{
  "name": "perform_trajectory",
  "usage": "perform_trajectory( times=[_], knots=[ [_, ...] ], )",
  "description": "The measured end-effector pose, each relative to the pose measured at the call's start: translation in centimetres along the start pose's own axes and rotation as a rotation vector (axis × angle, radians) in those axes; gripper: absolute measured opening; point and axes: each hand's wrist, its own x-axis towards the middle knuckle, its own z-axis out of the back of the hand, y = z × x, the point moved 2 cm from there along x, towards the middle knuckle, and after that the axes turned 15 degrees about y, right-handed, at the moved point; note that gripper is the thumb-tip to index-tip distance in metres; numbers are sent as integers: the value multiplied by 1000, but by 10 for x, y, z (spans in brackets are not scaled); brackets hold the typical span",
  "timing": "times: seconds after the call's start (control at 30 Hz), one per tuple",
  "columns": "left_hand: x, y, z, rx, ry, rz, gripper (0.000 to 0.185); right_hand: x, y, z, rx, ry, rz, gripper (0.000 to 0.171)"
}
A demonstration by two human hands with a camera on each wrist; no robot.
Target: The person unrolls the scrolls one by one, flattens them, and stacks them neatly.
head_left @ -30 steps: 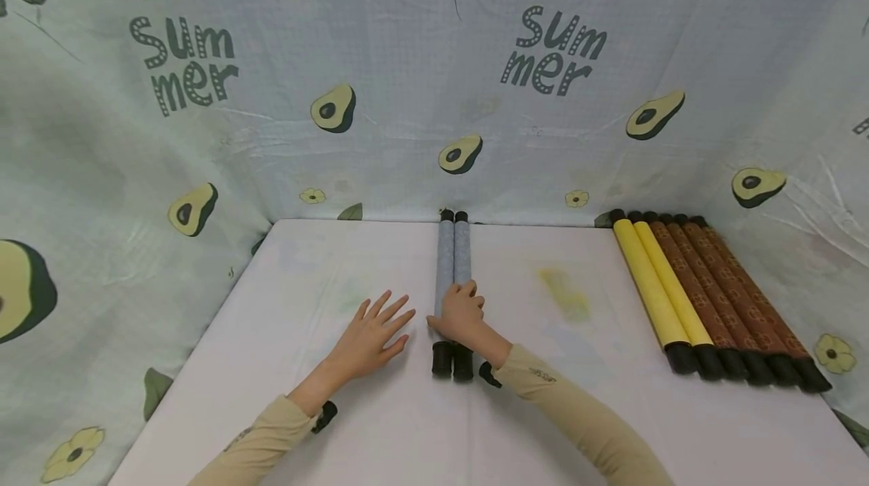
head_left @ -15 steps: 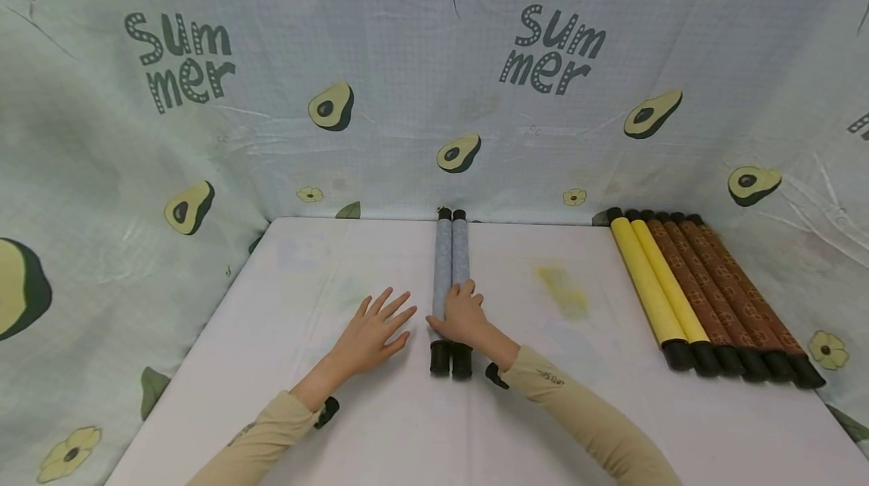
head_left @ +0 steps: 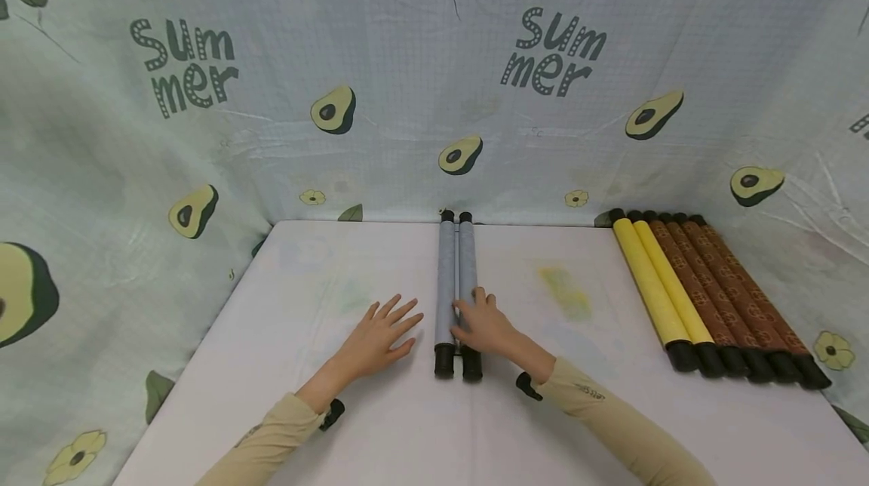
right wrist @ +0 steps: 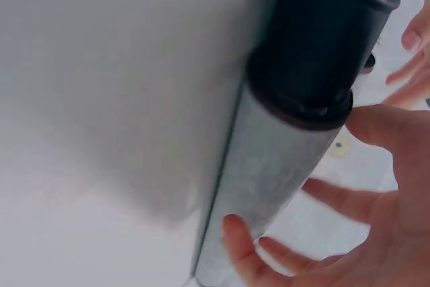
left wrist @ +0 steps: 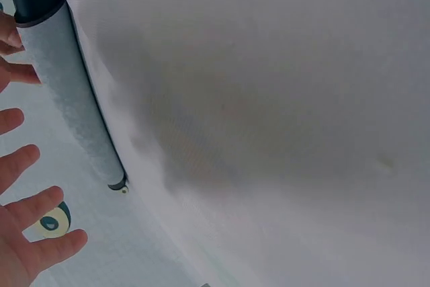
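Note:
Two grey fabric-covered tubes with black end caps lie side by side on the white table, with a narrow gap between them. My right hand (head_left: 485,326) is over the near part of the right grey tube (head_left: 467,259). In the right wrist view its fingers (right wrist: 240,240) curl about the tube on both sides, close to the black cap (right wrist: 316,45). To the left of the left grey tube (head_left: 445,275), my left hand (head_left: 375,339) hovers with its fingers spread. It holds nothing and stays apart from the tube.
On the right lie two yellow tubes (head_left: 648,278) and several brown patterned tubes (head_left: 729,297), side by side with black caps. A printed cloth (head_left: 394,56) hangs behind the white table (head_left: 305,275) and along its sides. A yellow stain (head_left: 566,293) marks the tabletop.
The right grey tube has shifted slightly right with my right hand, and a gap shows between the two grey tubes that touched before. My left hand has barely moved.

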Motion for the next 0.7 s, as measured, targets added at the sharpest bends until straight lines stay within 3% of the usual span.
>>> perform_trajectory(
  times=[0.13,0.33,0.5,0.7],
  knots=[
    [1,-2,-1,3,45,-17,40,-11,-9,1,-109,-34,126,31],
    [3,-5,-3,-5,85,-34,40,-26,-23,0,-215,-100,301,28],
    [5,-7,-3,-11,98,-40,39,-34,-28,0,-274,-93,372,31],
    [8,-10,-3,1,100,-49,42,-38,-28,1,-359,-51,387,38]
  ],
)
